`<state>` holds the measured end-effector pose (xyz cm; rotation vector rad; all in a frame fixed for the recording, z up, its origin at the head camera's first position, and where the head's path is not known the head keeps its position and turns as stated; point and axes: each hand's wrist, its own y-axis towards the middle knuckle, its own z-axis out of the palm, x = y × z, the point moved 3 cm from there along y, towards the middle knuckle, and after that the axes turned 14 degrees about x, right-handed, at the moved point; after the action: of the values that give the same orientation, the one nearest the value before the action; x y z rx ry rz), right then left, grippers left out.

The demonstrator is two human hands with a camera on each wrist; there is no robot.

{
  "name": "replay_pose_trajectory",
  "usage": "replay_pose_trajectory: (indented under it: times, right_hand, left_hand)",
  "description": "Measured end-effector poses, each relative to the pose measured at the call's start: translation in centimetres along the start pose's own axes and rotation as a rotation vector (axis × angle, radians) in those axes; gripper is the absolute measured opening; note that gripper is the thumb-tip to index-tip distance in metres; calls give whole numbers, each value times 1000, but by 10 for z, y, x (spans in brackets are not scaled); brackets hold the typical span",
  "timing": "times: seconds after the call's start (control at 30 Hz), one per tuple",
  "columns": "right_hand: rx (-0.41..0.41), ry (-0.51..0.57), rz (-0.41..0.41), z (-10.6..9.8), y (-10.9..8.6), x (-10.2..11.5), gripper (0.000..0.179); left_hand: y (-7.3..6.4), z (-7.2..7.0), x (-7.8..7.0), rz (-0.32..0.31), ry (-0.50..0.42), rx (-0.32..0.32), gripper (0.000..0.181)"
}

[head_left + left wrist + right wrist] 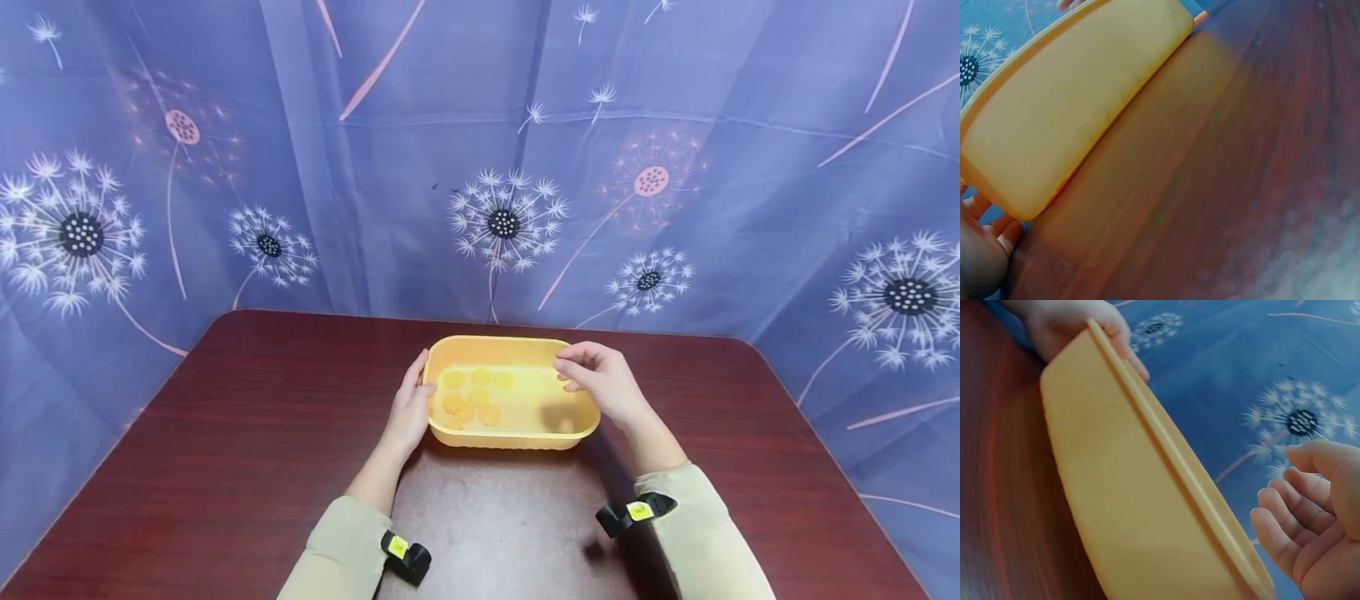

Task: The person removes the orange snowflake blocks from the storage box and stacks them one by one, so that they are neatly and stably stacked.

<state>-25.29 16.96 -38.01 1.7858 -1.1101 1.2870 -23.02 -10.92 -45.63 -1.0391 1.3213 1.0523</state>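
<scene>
A yellow plastic basin with rounded corners stands near the back of the table. Several small, round orange-yellow pieces lie at the left part of its floor; their exact kind is too small to tell. My left hand grips the basin's left end, thumb over the rim and fingers along the outside. Over the right end hovers my right hand, its fingers loosely bent. In the right wrist view this right hand is apart from the basin's wall, and nothing shows between thumb and fingers.
The dark red-brown wooden table extends around the basin on all sides. Behind it hangs a blue curtain with dandelion prints, close to the table's back edge. Black straps with small cameras sit on both sleeves.
</scene>
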Motion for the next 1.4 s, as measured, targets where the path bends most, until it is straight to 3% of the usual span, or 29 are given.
replay_pose_trajectory:
  times: [0.3, 0.57, 0.87, 1.13, 1.4]
  right_hand:
    - [100, -80, -8, 31, 25, -4, 27]
    - [163, -131, 17, 51, 34, -9, 28]
    - [197, -157, 1, 55, 35, -21, 25]
    - [273, -354, 1, 61, 36, -25, 24]
    - [382, -396, 28, 68, 40, -26, 20]
  left_hand:
    - [4, 2, 1, -15, 16, -1, 55]
    - [1, 5, 2, -14, -8, -2, 55]
    - [-2, 8, 2, -3, 16, -8, 56]
    - [-3, 4, 2, -1, 17, -9, 57]
    - [-2, 3, -2, 6, 22, -7, 57]
